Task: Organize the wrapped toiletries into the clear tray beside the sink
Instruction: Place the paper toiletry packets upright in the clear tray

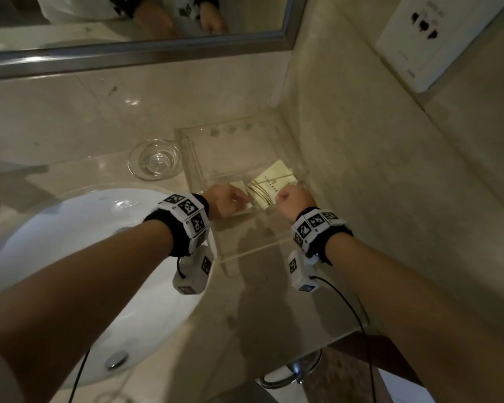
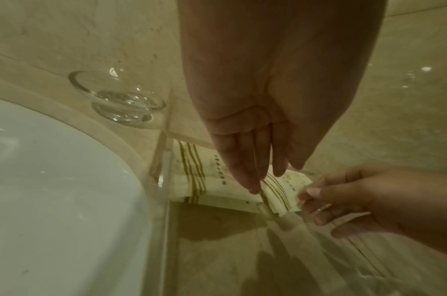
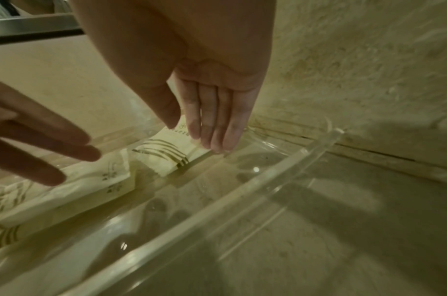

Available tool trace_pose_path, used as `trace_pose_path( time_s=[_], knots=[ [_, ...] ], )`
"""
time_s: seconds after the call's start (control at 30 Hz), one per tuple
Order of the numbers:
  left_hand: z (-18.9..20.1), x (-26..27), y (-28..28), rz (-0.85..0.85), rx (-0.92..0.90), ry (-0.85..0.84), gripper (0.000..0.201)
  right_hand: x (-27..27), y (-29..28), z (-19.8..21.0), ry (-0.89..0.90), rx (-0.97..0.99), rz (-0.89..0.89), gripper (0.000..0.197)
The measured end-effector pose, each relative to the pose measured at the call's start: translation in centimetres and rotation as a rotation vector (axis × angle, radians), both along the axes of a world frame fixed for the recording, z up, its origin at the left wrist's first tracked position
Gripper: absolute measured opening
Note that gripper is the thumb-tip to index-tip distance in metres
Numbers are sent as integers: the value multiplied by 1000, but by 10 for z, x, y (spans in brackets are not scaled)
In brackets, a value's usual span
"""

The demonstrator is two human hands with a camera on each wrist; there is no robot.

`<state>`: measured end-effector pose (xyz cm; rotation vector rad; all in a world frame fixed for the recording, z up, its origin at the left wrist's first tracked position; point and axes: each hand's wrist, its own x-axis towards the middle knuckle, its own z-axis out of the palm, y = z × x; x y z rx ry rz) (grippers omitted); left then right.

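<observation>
Beige marble is surrounding us at a bathroom vanity, and we are working over its countertop [image 1: 259, 309], with the white sink [image 1: 79, 257] at our near left. Just past the counter's near stretch, the clear tray [image 1: 253, 250] is sitting right of the sink, against the right wall, and both our hands are reaching into it.

Our left hand [image 1: 226, 203] is keeping its fingers [image 2: 245, 168] straight and close together, tips resting on the left packet [image 2: 191, 172], gripping nothing. Our right hand [image 1: 293, 200] is pinching the right edge of the striped packet [image 1: 269, 184] between thumb and fingers [image 3: 217, 120]. The two wrapped toiletries are lying flat inside the tray, side by side, just touching or slightly overlapped; we cannot tell which.

To do this step well, we judge we should be sliding the striped packet square against its neighbour while the left fingertips are pinning the other down, pressing lightly so the tray is not skating on the polished stone. Farther left, a small glass dish [image 1: 154, 159] is standing just beside the tray, so we are keeping our left wrist clear of it. Beyond, a mirror [image 1: 134, 27] is running along the far wall.
</observation>
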<state>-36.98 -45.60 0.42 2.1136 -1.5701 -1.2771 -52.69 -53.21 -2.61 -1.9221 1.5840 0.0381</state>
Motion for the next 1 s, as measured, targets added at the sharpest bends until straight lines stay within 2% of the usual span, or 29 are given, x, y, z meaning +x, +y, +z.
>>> trace_pose_path(
  time_s=[0.17,0.3,0.47,0.6,0.7,0.9,1.0],
  knots=[
    [-6,-18,-11,-72,70,0,38,-6,2,-1,-81,-33,35,30],
    [-10,-27,-20,-56,104,47,41,-8,1,-1,24,-16,145,47],
    [-10,-35,-29,-36,100,10,43,-15,0,-1,76,-10,182,38],
    [-12,-38,-33,-125,71,-72,44,-22,-5,-2,68,-6,164,41],
    [-11,-40,-34,-98,77,-79,45,-23,-6,-3,54,-19,151,41],
    [-5,-24,-25,-101,94,-34,40,-12,-3,-1,-91,-26,139,22],
    [-2,-10,-13,-78,62,-35,34,0,1,-3,-142,61,168,23]
  ],
)
